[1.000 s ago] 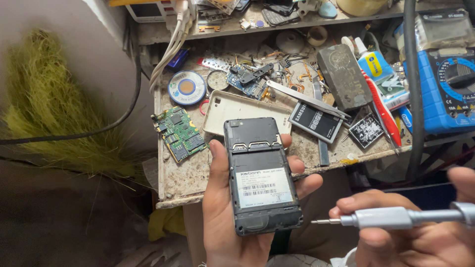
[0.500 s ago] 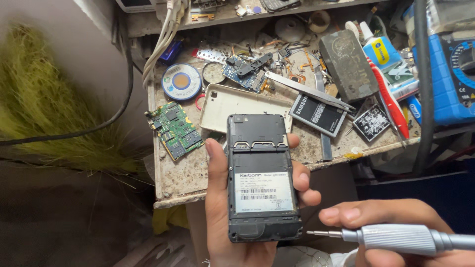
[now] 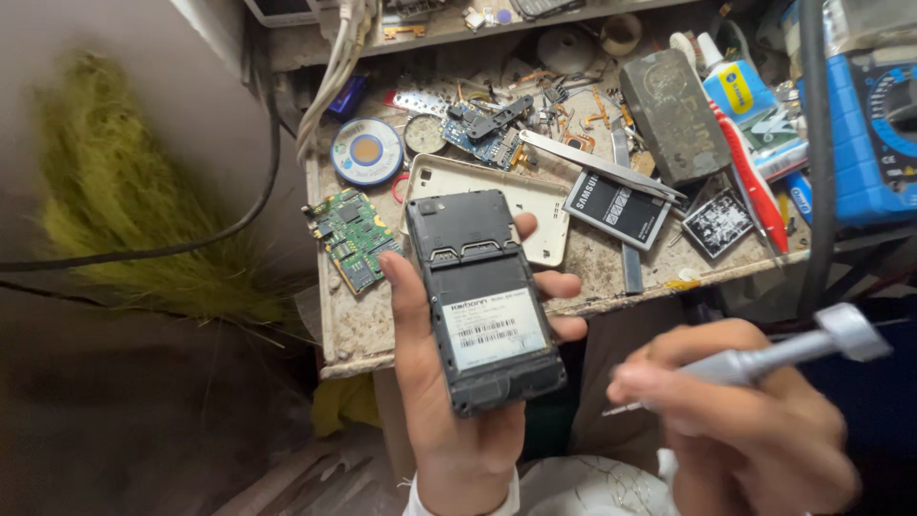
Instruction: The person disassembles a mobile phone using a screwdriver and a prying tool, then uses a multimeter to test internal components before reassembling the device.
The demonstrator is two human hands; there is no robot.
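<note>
Left hand (image 3: 458, 401) cradles the phone (image 3: 482, 301) back-up, cover off, white label panel showing, thumb along its left edge and fingers wrapped round the right edge; it sits in the air just in front of the desk (image 3: 353, 325). Right hand (image 3: 755, 430) is closed round a silver screwdriver (image 3: 755, 361), tip pointing left toward the phone's lower right corner but not touching yet. To do this well, in my view: brace the left wrist or rest the phone's edge on the desk so it can't rock, seat the bit square in the screw head before any torque, press axially, turn slowly. Screw heads too small to make out here. Keep freed screws over the desk, away from the green circuit board (image 3: 353, 239), white back cover (image 3: 487, 205) and loose battery (image 3: 616, 208).
</note>
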